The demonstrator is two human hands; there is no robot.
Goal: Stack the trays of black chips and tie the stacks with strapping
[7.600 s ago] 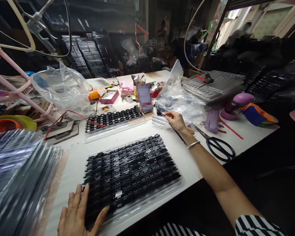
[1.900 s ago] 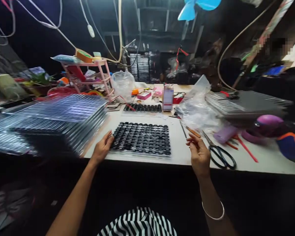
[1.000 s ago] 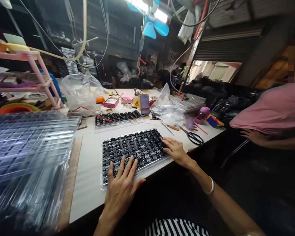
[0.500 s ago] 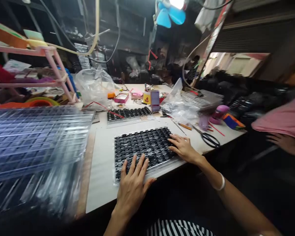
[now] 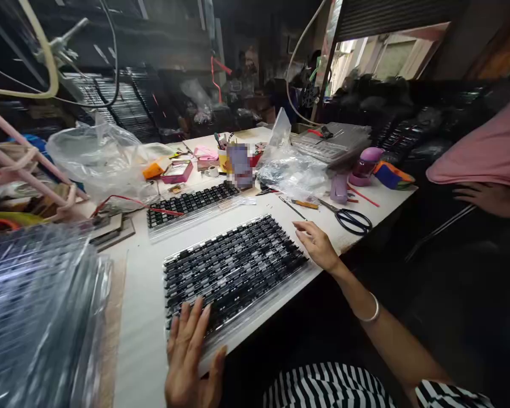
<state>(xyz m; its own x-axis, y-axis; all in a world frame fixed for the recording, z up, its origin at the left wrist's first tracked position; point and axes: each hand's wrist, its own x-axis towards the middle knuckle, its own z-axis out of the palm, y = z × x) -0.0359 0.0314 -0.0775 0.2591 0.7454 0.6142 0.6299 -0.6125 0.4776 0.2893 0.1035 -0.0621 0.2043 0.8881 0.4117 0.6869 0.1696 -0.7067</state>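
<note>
A clear plastic tray (image 5: 261, 306) filled with rows of small black parts lies on the white table in front of me. My left hand (image 5: 192, 357) rests flat on its near left corner, fingers spread. At the tray's right edge my right hand (image 5: 318, 245) is open, its fingers loosely touching the rim. A second, narrower tray of black parts (image 5: 193, 203) lies further back with a red wire across it.
A tall stack of clear trays (image 5: 38, 306) fills the left. Scissors (image 5: 348, 216), a thin tool (image 5: 292, 207), plastic bags (image 5: 291, 170) and a purple item (image 5: 339, 188) lie at the right. Another person in pink (image 5: 484, 153) stands at the far right.
My left hand has slid to the tray's near left corner and my right hand has moved to its right edge. The view has swung down and to the left.
</note>
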